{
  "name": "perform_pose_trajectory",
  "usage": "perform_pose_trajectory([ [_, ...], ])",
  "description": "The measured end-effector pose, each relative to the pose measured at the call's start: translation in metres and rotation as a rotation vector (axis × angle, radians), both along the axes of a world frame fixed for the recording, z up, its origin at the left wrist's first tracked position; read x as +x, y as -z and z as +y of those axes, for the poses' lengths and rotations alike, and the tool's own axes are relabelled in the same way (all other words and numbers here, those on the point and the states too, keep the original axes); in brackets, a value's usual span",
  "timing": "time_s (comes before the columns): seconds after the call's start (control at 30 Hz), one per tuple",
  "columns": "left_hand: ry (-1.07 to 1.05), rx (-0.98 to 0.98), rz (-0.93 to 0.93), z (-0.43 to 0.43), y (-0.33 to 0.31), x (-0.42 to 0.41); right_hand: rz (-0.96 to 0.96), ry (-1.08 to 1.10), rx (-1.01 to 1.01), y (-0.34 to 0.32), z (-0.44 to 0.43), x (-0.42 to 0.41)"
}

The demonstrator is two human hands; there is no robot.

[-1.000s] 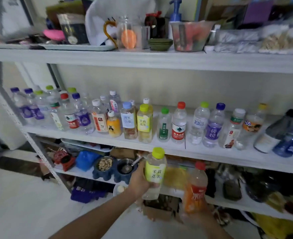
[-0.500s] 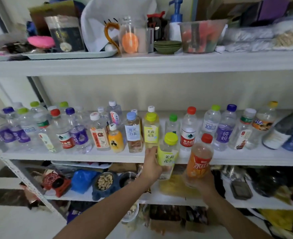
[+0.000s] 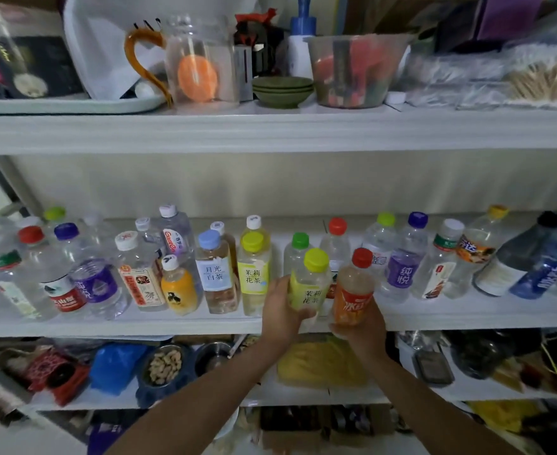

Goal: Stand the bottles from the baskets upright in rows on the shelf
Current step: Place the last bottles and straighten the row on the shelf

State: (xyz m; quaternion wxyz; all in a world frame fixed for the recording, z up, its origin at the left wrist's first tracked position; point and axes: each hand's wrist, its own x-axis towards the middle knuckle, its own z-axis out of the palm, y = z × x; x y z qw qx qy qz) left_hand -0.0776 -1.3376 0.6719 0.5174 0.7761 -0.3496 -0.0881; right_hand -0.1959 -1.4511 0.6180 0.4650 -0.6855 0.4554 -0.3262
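Note:
My left hand (image 3: 280, 310) grips a clear bottle with a yellow-green cap and yellow label (image 3: 310, 284), upright at the front edge of the middle shelf (image 3: 172, 323). My right hand (image 3: 362, 333) holds an orange-labelled bottle with a red cap (image 3: 354, 289) just to its right, also upright at the shelf's front. Behind them stand a green-capped bottle (image 3: 298, 249) and a red-capped bottle (image 3: 336, 238). Several other bottles stand in rows along the shelf on both sides. No basket is in view.
The upper shelf (image 3: 270, 133) carries a tray, a jar, green bowls and a plastic tub. The lower shelf (image 3: 336, 394) holds pet bowls, a blue bag and a yellow bag. At the far right of the middle shelf a dark bottle (image 3: 513, 261) leans.
Both hands have risen from below the shelf edge, bringing the two bottles up to the front of the middle shelf. The camera has moved closer.

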Motion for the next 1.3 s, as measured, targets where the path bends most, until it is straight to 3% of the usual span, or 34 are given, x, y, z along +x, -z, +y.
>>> perform_pose_trajectory([
  [0.5,-0.05,-0.041,-0.034,-0.014,0.011,0.009,0.137,-0.111,-0.071,0.027,-0.032,0.027],
  [0.67,-0.018,-0.066,0.039,-0.011,0.019,0.012,0.195,-0.144,-0.034,0.037,-0.035,0.024],
  [0.87,-0.001,-0.065,0.003,-0.011,0.02,0.0,0.188,-0.146,-0.013,0.027,-0.03,0.02],
  [1.03,-0.074,-0.108,0.086,-0.021,0.032,-0.011,0.224,-0.171,-0.023,0.011,-0.028,0.02],
  [1.3,-0.134,-0.008,0.051,-0.028,0.039,-0.012,0.264,-0.169,-0.011,0.002,-0.025,0.02],
])
